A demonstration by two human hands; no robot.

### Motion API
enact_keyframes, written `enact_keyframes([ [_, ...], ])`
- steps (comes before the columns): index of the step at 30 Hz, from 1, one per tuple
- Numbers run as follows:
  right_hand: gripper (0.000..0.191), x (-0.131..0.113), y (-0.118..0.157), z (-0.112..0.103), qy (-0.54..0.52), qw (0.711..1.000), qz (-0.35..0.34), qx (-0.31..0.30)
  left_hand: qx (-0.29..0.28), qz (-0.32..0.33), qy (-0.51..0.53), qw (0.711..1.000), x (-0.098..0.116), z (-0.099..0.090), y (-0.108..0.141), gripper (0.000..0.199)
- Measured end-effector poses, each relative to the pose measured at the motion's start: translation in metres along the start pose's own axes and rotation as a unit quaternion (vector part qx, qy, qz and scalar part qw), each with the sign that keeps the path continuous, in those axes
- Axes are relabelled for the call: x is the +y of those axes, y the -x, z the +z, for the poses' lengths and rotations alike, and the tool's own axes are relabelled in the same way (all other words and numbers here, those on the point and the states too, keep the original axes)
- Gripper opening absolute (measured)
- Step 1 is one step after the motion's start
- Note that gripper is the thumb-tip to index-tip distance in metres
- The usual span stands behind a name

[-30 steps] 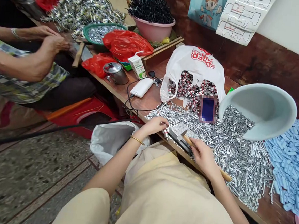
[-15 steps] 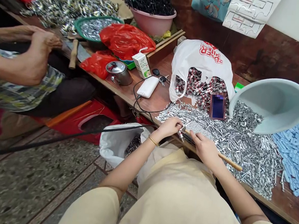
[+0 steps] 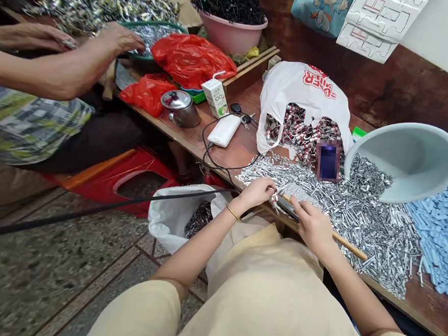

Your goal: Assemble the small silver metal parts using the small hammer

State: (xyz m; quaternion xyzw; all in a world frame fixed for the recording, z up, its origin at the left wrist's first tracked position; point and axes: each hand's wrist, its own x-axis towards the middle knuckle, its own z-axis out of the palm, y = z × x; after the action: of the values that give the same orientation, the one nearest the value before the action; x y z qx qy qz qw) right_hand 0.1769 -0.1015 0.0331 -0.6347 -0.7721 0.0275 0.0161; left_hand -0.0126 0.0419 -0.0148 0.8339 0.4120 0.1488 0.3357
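Observation:
Near the front edge of the worktable, my left hand [image 3: 259,191] pinches a small metal part [image 3: 275,204] with a reddish band, like those heaped in the white bag. Close to its right, my right hand [image 3: 315,223] is wrapped round a slim wooden-handled hammer [image 3: 351,246]. The handle sticks out behind this hand, and the head, beside my left fingertips, is hard to make out. Below both hands is a dark metal block [image 3: 287,207] at the table edge. Loose silver metal strips [image 3: 373,234] spread beyond and right of my hands.
A white plastic bag [image 3: 291,80], a phone [image 3: 328,161] and a tipped grey basin [image 3: 419,166] stand beyond. Blue strips [image 3: 440,229] lie at right. A power bank [image 3: 224,130], cable and metal mug [image 3: 181,111] are leftward. A lined bin [image 3: 167,210] sits below. Another person's arms [image 3: 62,69] work at left.
The hammer's front end has shifted slightly right, away from my left fingertips. The other person's hands have parted, one now reaching over the green basin. The view has shifted slightly.

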Motion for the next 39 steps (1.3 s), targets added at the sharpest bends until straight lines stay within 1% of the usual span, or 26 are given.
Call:
enact_keyframes([
  [3, 0.066, 0.0, 0.0, 0.001, 0.003, 1.0, -0.006, -0.023, -0.001, -0.002, -0.001, 1.0, 0.001, -0.001, 0.0, 0.025],
  [6, 0.065, -0.002, -0.001, 0.001, -0.012, 1.0, 0.013, 0.002, -0.009, -0.001, -0.002, 1.0, 0.002, -0.001, -0.002, 0.025],
  [7, 0.067, -0.002, -0.002, 0.001, -0.016, 1.0, 0.018, 0.001, -0.011, 0.0, -0.001, 1.0, 0.001, -0.001, -0.003, 0.025],
  [9, 0.071, -0.002, -0.003, 0.003, -0.028, 0.999, 0.021, -0.024, -0.01, 0.001, 0.003, 1.0, 0.0, 0.0, -0.004, 0.024],
  [11, 0.068, 0.005, -0.002, 0.007, -0.063, 0.997, 0.026, -0.042, -0.006, 0.0, 0.012, 1.0, -0.002, -0.002, -0.003, 0.022],
  [13, 0.06, 0.017, 0.002, 0.013, -0.135, 0.99, 0.043, -0.011, 0.018, 0.0, 0.046, 0.999, -0.003, -0.005, 0.002, 0.019],
  [15, 0.053, 0.034, 0.008, 0.021, -0.227, 0.971, 0.062, 0.04, 0.065, 0.021, 0.129, 0.989, 0.0, -0.009, 0.009, 0.016],
  [16, 0.051, 0.042, 0.011, 0.026, -0.268, 0.959, 0.07, 0.056, 0.093, 0.044, 0.187, 0.977, 0.003, -0.01, 0.013, 0.014],
  [17, 0.05, 0.049, 0.014, 0.03, -0.301, 0.949, 0.076, 0.064, 0.118, 0.073, 0.249, 0.958, 0.008, -0.011, 0.016, 0.012],
  [19, 0.046, 0.059, 0.017, 0.037, -0.336, 0.936, 0.086, 0.059, 0.158, 0.123, 0.36, 0.911, 0.02, -0.008, 0.021, 0.015],
  [20, 0.045, 0.061, 0.018, 0.04, -0.34, 0.934, 0.092, 0.054, 0.172, 0.137, 0.402, 0.889, 0.026, -0.006, 0.022, 0.017],
  [22, 0.044, 0.061, 0.017, 0.044, -0.328, 0.938, 0.103, 0.045, 0.19, 0.148, 0.46, 0.855, 0.038, 0.0, 0.02, 0.018],
  [25, 0.044, 0.056, 0.015, 0.044, -0.266, 0.956, 0.116, 0.035, 0.203, 0.156, 0.491, 0.832, 0.048, 0.008, 0.016, 0.015],
  [28, 0.042, 0.052, 0.014, 0.042, -0.167, 0.979, 0.115, 0.033, 0.204, 0.17, 0.493, 0.828, 0.051, 0.011, 0.013, 0.013],
  [30, 0.04, 0.052, 0.015, 0.041, -0.119, 0.987, 0.105, 0.032, 0.206, 0.176, 0.49, 0.829, 0.052, 0.01, 0.014, 0.012],
  [35, 0.036, 0.052, 0.016, 0.045, -0.101, 0.989, 0.098, 0.04, 0.223, 0.175, 0.47, 0.836, 0.059, 0.009, 0.018, 0.014],
  [37, 0.033, 0.052, 0.017, 0.048, -0.096, 0.989, 0.105, 0.045, 0.215, 0.166, 0.443, 0.854, 0.054, 0.01, 0.02, 0.015],
  [39, 0.029, 0.054, 0.017, 0.05, -0.095, 0.988, 0.113, 0.045, 0.181, 0.13, 0.405, 0.887, 0.04, 0.01, 0.024, 0.016],
])
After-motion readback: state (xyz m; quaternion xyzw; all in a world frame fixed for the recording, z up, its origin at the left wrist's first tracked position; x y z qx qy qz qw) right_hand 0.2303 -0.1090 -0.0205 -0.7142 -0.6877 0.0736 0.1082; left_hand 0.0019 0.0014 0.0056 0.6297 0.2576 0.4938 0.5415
